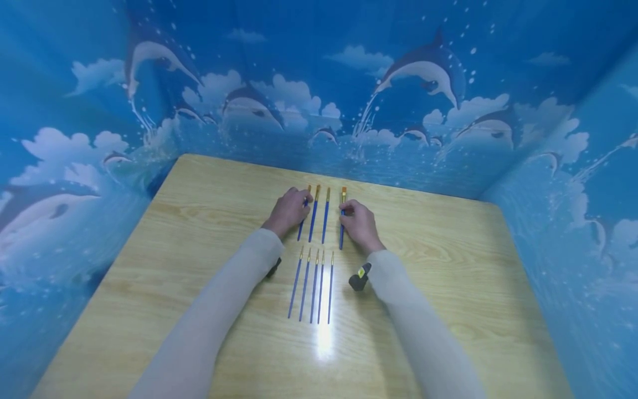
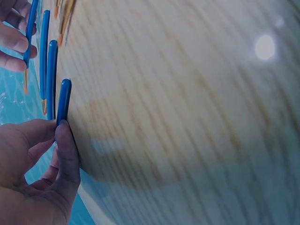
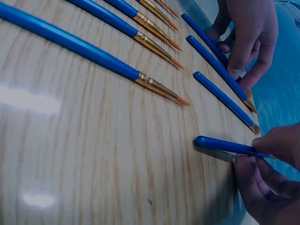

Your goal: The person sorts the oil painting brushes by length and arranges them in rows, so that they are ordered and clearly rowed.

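My left hand (image 1: 289, 209) pinches the leftmost paintbrush (image 1: 301, 227) of the back row. In the left wrist view its thumb and fingers close on that blue handle (image 2: 64, 98). At the row's other end my right hand (image 1: 360, 224) grips a wide flat paintbrush (image 1: 341, 235), bristles pointing away from me. The right wrist view shows this handle (image 3: 225, 145) between thumb and fingers, its end slightly above the table. Two more blue paintbrushes, one with angled bristles (image 1: 313, 219) and a slimmer one (image 1: 325, 221), lie between my hands.
A front row of several thin paintbrushes (image 1: 314, 288) lies nearer to me on the wooden table (image 1: 423, 332). Blue dolphin-print curtains (image 1: 299, 55) stand around the table's back and sides. Dark wrist cameras (image 1: 359, 279) hang under the sleeves.
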